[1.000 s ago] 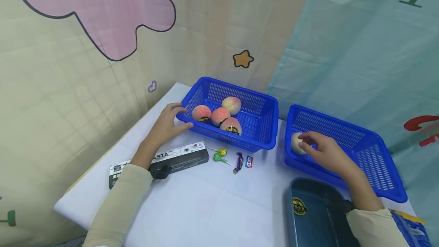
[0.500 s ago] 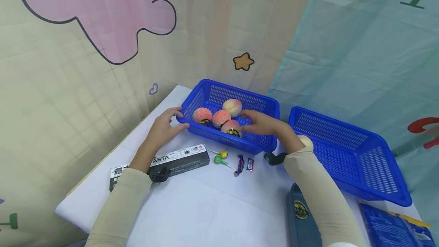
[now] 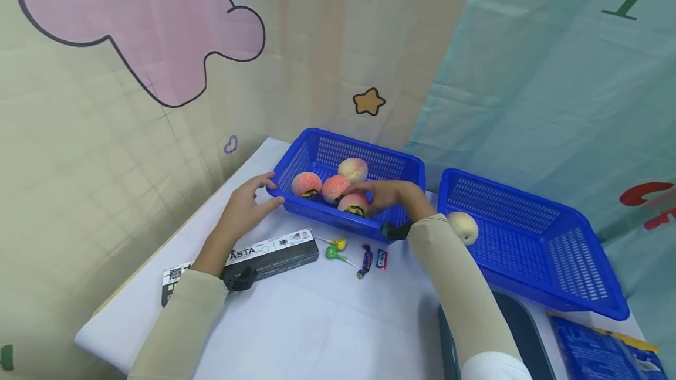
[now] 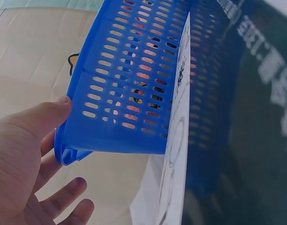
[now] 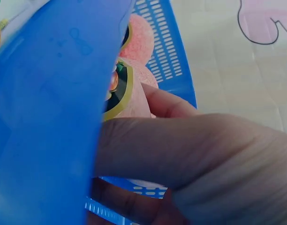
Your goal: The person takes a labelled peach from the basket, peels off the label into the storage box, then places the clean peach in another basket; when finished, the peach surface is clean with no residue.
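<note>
My left hand (image 3: pixel 244 207) holds the near left corner of a blue plastic basket (image 3: pixel 393 160), with thumb and forefinger on either side of its rim in the left wrist view. Inside that basket sit two reddish peaches, one at left (image 3: pixel 306 184) and one in the middle (image 3: pixel 335 188), and a paler peach (image 3: pixel 352 169) behind. My right hand (image 3: pixel 384 195) reaches in over the near wall and grips the front peach (image 3: pixel 352 206), which bears a black and gold label. In the right wrist view thumb and fingers curl around this peach (image 5: pixel 139 101).
A second blue basket (image 3: pixel 533 216) on the right holds one pale peach (image 3: pixel 463 227). A black-and-white pasta box (image 3: pixel 274 255), lollipops (image 3: pixel 334 252) and small wrapped sweets (image 3: pixel 367 260) lie in front. A dark tray (image 3: pixel 520 324) and blue packet (image 3: pixel 597 348) are near right.
My right hand has left the pale peach in the right basket, moved left into the other basket and closed around the front peach. My left hand stays at the basket corner.
</note>
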### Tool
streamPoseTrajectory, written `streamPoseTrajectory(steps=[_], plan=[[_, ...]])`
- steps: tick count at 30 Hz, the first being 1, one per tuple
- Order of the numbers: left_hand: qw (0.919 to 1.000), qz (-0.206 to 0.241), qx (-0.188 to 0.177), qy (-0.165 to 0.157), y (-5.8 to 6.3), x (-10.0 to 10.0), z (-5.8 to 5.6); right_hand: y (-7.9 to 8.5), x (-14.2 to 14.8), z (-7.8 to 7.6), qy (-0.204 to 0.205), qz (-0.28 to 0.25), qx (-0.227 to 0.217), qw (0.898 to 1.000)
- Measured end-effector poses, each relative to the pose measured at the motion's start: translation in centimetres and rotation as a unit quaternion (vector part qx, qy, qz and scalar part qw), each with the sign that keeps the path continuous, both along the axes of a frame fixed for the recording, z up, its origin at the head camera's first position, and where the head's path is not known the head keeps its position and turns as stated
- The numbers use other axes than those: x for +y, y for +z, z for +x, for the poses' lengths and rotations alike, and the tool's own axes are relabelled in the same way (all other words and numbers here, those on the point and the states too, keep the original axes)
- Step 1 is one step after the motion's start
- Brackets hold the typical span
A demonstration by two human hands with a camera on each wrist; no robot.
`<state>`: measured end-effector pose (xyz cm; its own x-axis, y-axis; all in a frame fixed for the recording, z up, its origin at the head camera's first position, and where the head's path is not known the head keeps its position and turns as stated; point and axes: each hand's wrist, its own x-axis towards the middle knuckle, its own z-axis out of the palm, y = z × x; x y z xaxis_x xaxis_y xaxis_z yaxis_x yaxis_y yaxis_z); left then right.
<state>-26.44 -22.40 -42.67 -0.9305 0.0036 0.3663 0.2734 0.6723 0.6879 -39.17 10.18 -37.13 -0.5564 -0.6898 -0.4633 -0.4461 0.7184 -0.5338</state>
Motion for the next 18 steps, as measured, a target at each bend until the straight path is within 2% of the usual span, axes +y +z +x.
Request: streamPoseTrajectory(steps=[6, 13, 18], plan=[[1.0000, 0.007, 0.003, -0.003, 0.02, 0.03, -0.01, -0.21, 0.36, 0.11, -0.012, 0.019, -0.009, 1.000], [0.9999, 0.011, 0.000, -0.003, 0.02, 0.17, 0.15, -0.74, 0.23, 0.16, -0.027, 0.008, -0.013, 1.000], [0.9999, 0.012, -0.005, 0.000, 0.15, 0.17, 0.32, -0.81, 0.14, 0.06, -0.015, -0.013, 0.000, 1.000]])
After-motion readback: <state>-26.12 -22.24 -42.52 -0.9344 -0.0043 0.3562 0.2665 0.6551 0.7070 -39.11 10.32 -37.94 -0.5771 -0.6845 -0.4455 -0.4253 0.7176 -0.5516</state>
